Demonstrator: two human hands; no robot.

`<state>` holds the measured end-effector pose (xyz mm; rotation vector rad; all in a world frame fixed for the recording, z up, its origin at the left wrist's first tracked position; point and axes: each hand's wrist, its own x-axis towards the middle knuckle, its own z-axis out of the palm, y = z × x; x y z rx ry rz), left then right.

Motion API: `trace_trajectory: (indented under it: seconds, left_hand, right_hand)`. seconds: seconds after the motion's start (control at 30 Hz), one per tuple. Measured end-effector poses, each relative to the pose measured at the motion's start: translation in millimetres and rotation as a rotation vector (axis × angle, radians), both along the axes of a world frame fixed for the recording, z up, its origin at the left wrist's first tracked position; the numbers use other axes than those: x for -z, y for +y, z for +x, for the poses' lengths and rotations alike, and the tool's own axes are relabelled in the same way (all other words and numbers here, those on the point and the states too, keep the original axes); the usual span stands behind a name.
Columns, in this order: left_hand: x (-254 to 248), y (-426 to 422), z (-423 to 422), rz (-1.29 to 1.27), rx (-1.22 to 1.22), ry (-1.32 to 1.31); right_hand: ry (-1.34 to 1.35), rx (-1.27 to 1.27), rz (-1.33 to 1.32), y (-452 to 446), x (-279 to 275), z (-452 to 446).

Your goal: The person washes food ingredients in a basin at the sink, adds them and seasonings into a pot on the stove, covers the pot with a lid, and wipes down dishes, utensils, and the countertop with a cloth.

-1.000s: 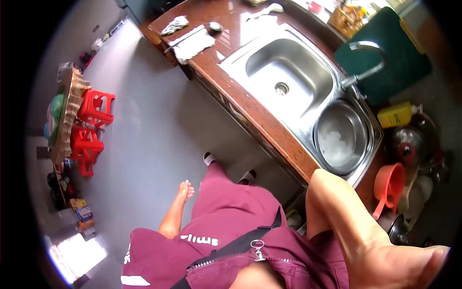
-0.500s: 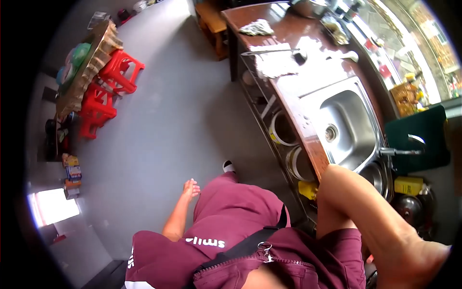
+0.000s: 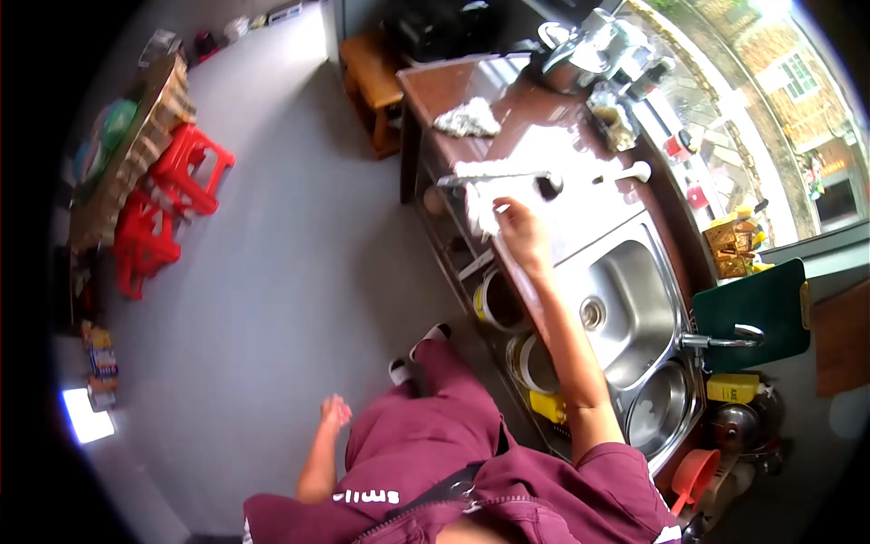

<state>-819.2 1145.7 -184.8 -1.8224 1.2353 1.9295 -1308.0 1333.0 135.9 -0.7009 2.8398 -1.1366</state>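
Note:
In the head view my right hand [image 3: 523, 234] reaches over the counter's front edge with its fingers loosely bent. Its fingertips are beside a white cloth [image 3: 480, 216]; glare hides whether they touch it. Just beyond lies a long-handled ladle [image 3: 507, 178] with a dark bowl, resting across the bright worktop. A white spoon-like utensil [image 3: 625, 171] is farther right. My left hand [image 3: 335, 411] hangs at my side above the grey floor, its fingers slightly bent and nothing visible in it.
A steel sink [image 3: 625, 299] with a tap [image 3: 725, 340] is under my right forearm. A crumpled cloth [image 3: 468, 119] and a steel pot [image 3: 575, 63] sit at the far end. Buckets [image 3: 498, 299] stand on the lower shelf. Red stools [image 3: 190, 168] are across the floor at left.
My right arm, bent at the lower right with its hand out of sight, now stretches forward over the counter. The view has shifted, and my left hand still hangs at my side.

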Motion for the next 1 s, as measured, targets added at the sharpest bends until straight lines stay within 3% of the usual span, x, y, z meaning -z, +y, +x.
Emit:
trace_trajectory:
  seconds: [0.17, 0.27, 0.33, 0.63, 0.8, 1.0]
  left_hand:
    - [19.1, 0.7, -20.2, -0.073, 0.23, -0.073]
    - [-17.2, -4.4, -75.8, 0.018, -0.007, -0.061]
    - [2.8, -22.6, -98.1, 0.031, -0.058, 0.0]
    - [-44.3, -62.0, -259.3, 0.045, 0.405, 0.026]
    - [-53.7, -92.0, -322.7, 0.032, 0.614, -0.019]
    - [-57.8, -145.0, -391.9, 0.0, 0.801, -0.024]
  right_hand:
    - [0.032, 0.152, 0.115, -39.7, 71.8, -74.4]
    - [-0.142, 0.268, 0.118, -46.5, 83.8, -99.6]
    - [-0.213, 0.378, 0.102, -47.0, 84.9, -102.9]
    - [-0.219, 0.385, -0.066, -41.7, 82.9, -108.5]
    - [-0.272, 0.627, -0.157, -43.1, 91.5, -111.7]
    - [0.0, 0.834, -0.424, -25.9, 89.5, -122.1]
